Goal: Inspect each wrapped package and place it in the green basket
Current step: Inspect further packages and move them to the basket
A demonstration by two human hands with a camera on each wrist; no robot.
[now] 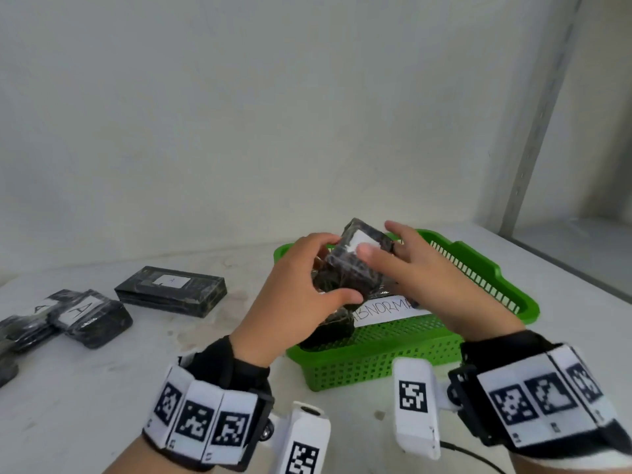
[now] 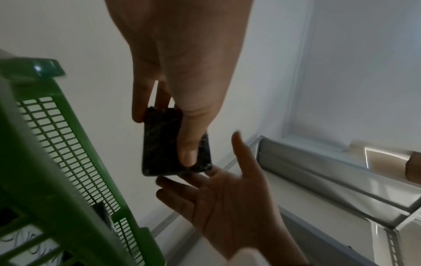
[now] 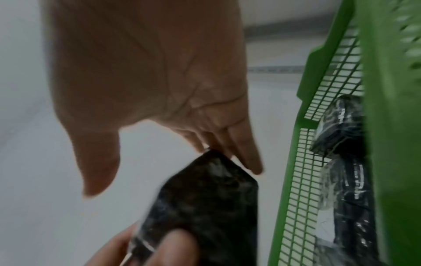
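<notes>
My left hand [image 1: 318, 268] grips a black wrapped package [image 1: 352, 268] with a white label, held tilted above the green basket [image 1: 376, 364]. In the left wrist view the thumb lies across the package [image 2: 161, 145] and the fingers sit behind it. My right hand [image 1: 403, 261] is open; its straight fingertips touch the package's far edge [image 3: 205, 207] and its thumb stands apart. More wrapped packages [image 1: 337, 328] lie in the basket beside a white paper [image 1: 386, 307] lettered "ABNORMA".
On the white table to the left lie a flat black package [image 1: 171, 290] and several smaller labelled ones [image 1: 90, 318]. A wall rises close behind. A grey metal post [image 1: 533, 131] stands at the right, past the basket.
</notes>
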